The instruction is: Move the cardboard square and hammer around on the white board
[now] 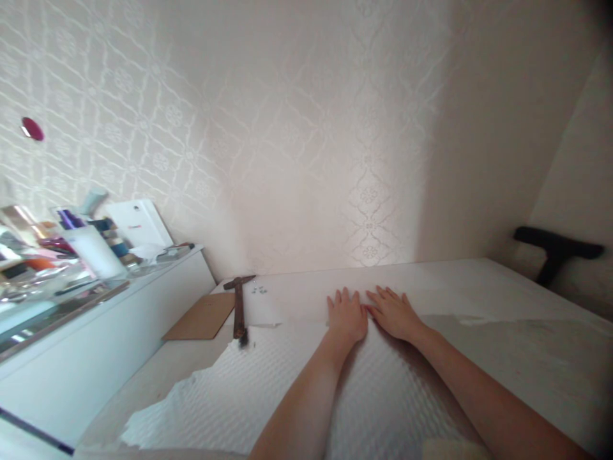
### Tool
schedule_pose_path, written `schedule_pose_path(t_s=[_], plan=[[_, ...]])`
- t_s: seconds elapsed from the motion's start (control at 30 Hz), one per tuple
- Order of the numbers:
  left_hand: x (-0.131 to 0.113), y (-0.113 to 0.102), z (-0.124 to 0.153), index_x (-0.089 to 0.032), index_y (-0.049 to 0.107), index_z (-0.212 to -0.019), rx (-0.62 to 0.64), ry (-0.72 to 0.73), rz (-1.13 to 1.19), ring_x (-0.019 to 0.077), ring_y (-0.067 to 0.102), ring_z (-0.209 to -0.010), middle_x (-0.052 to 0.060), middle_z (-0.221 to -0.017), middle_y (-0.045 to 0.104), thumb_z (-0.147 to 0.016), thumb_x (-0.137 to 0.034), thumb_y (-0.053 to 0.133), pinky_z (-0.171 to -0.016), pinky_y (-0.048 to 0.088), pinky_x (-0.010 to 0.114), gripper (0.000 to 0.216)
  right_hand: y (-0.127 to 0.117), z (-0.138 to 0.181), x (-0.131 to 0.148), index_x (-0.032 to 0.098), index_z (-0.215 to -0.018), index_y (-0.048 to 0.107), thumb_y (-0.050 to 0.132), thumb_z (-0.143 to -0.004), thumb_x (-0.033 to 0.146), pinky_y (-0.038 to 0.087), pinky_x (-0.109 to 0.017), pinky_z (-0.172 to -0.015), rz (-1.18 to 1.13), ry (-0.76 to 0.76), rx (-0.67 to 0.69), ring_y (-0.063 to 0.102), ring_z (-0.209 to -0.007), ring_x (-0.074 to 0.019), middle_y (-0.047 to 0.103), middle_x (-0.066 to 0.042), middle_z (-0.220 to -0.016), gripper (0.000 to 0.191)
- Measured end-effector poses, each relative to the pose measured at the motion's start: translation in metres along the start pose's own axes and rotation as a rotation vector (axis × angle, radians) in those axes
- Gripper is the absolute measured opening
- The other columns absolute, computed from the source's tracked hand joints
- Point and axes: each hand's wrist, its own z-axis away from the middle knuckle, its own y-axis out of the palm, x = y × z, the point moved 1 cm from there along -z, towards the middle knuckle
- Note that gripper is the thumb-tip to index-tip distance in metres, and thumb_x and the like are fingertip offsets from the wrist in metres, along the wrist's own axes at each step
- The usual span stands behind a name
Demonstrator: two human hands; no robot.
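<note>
Lying flat, left hand (347, 316) seemingly touches right hand (393, 313) at sheet (230, 396) edge.

Both arms reach forward, left hand (347, 315) and right hand (393, 313) flat, palms down, thumbs touching

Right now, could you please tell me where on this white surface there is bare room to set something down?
Free: the broad stretch right of the right hand, toward the black armrest, and the strip ahead of it, along the wall. Crowded: hammer, nails and cardboard left of the left hand; the shelf beyond is packed with bottles.
</note>
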Motion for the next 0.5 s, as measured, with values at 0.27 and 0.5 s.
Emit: schedule_pose_path(t_s=[0.27,0.5], plan=[[-0.0005,-0.0008,-0.0001,-0.019,0.033,-0.135,0.023,-0.005,-0.019,0.0281,0.025,-0.13,0.012,-0.142,0.03,-0.091,-0.037,0.018,-0.103,0.022,0.05,0.05,-0.002,0.0018,0.0013,0.018,-0.136,0.037,0.024,-0.09,0.043,0.018,-0.056,-0.1,-0.003,-0.001,-0.002,0.023,-0.13,-0.032,0.028,-0.014,-0.143,0.053],[0.0004,0.002,0.0002,-0.018,0.034,-0.134,-0.015,0.006,-0.011,0.0288,0.028,-0.129,0.013,-0.141,0.032,-0.091,-0.038,0.017,-0.103,0.023,0.05,0.05,-0.0035,0.0025,0.002,0.018,-0.136,0.036,0.025,-0.09,0.043,0.019,-0.056,-0.1,-0.001,0.001,0.003,0.024,-0.129,-0.0323,0.029,-0.014,-0.142,0.053]])
